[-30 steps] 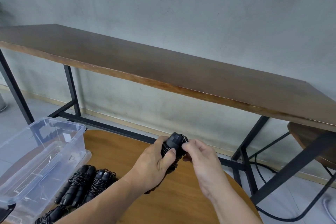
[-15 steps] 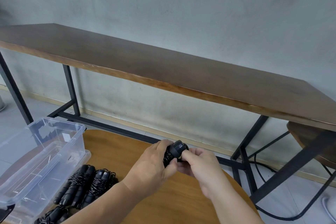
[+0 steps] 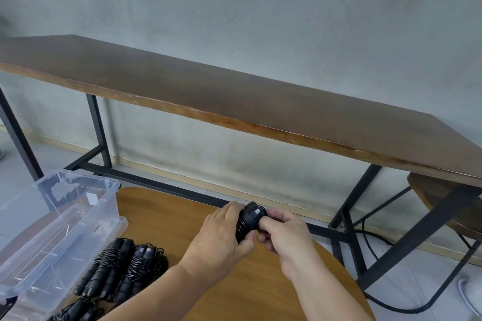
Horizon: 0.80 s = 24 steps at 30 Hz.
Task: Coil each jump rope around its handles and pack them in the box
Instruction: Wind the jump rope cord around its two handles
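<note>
Coiled jump rope (image 3: 249, 220) is held above the far edge of the round table (image 3: 255, 292), well to the right of the clear box (image 3: 78, 206). Its long axis is tilted, the cap end raised up and away toward the wall, the wrapped shaft running down into the left palm. Left hand (image 3: 221, 240) is wrapped round the shaft, thumb across the coils; it is the hand nearer the box. Right hand (image 3: 284, 232) is pressed against the cap end, fingers (image 3: 272, 215) curled and pinching there, probably tucking the last rope end, though the cord itself is hidden. Both wrists are raised, forearms converging. Finished bundles (image 3: 125, 268) lie on the table just beside the box, which looks empty.
</note>
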Tool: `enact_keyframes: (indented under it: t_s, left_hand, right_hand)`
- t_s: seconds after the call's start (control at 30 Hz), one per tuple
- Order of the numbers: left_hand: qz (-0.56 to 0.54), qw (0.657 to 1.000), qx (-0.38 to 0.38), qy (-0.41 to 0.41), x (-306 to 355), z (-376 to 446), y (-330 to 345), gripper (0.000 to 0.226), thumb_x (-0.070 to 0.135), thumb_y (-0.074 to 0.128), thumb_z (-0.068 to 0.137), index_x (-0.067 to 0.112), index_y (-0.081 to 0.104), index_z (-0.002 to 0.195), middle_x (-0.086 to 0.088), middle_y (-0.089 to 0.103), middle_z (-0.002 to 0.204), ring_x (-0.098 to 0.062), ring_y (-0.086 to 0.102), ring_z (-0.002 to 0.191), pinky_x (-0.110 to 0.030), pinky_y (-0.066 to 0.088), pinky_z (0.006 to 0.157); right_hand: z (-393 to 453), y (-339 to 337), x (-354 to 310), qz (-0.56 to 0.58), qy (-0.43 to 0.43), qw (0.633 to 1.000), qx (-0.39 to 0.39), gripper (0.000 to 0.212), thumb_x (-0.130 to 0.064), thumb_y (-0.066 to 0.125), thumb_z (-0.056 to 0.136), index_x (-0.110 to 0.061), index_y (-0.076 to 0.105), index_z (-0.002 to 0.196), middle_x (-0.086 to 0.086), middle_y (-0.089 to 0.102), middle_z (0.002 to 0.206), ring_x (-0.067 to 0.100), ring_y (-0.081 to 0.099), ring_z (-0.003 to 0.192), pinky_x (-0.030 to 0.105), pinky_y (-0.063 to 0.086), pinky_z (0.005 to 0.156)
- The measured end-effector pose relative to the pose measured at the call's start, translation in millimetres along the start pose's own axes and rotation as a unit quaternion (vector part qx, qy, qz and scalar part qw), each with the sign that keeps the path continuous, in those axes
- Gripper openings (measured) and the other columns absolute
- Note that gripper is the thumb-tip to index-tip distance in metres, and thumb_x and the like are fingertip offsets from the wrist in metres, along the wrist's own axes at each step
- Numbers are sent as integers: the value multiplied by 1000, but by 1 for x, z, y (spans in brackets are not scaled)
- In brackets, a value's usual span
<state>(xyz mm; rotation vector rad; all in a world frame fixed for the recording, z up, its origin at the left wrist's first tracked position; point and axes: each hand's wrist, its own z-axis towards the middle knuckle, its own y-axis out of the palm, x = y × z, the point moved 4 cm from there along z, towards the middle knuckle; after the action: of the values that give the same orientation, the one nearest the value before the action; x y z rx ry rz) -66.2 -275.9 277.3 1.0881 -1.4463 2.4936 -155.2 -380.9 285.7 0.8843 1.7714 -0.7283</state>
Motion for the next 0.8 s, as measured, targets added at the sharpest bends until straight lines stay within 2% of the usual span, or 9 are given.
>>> enact_keyframes:
  t_s: [0.13,0.27,0.33,0.4,0.47,0.53,0.63,0.7,0.8]
  left_hand:
    - [-48,998,17,-46,0,9,-5,42,33,60,94,22,48,132,9,57,117,-13,53,111,-22,40,94]
    - [-86,989,26,-116,1,17,-8,41,33,59,96,20,48,133,1,61,117,-15,56,105,-17,41,82]
    - [-106,986,29,-129,0,18,-10,37,32,58,96,22,49,130,4,64,101,-9,58,87,-11,40,69]
    - [-144,979,30,-143,-3,18,-13,26,30,57,97,25,52,122,9,61,79,-4,55,65,-9,39,54]
    - [-164,975,34,-148,-2,18,-16,15,29,56,97,26,54,112,8,62,74,-6,56,61,-10,39,49]
    - [-166,975,41,-139,-1,19,-19,9,29,56,97,27,53,106,7,64,74,-7,57,62,-12,41,50]
    - [-138,982,40,-123,-1,21,-20,16,30,58,96,25,54,111,9,60,78,-7,54,63,-12,38,53]
    - [-51,995,53,-62,2,24,-19,24,30,58,95,22,52,117,11,56,93,-11,56,80,-15,38,68]
    - [67,995,54,43,7,24,-11,38,38,48,90,18,50,122,7,56,114,-17,55,99,-29,43,88]
  right_hand:
    - [-8,4,-5,0,-75,997,26,32,1,64,78,-21,53,99,4,65,62,11,53,44,28,43,51]
    - [-16,9,-7,-58,-146,987,40,27,-4,65,75,-21,48,86,-2,65,63,19,57,57,42,51,65]
    - [-18,10,-8,-71,-173,982,34,25,-5,63,73,-19,43,76,-5,57,60,20,49,58,45,48,64]
    - [-20,10,-8,-85,-193,977,26,29,-3,62,72,-18,37,68,-5,50,59,20,41,58,39,40,60]
    - [-23,7,-9,-102,-207,973,14,34,-2,62,71,-17,33,65,-4,46,60,18,35,59,34,34,59]
    - [-26,2,-12,-120,-212,970,0,37,-2,62,72,-18,30,63,-1,41,60,18,31,59,32,31,57]
    - [-24,0,-18,-93,-184,978,-14,40,1,60,75,-18,28,59,8,39,62,19,35,55,33,32,54]
    - [-20,1,-23,-42,-153,987,-22,39,5,58,78,-15,31,59,11,40,60,18,43,51,30,35,50]
    - [-14,3,-35,-46,-178,983,-26,34,4,58,78,-13,35,59,5,44,54,18,42,55,32,37,55]
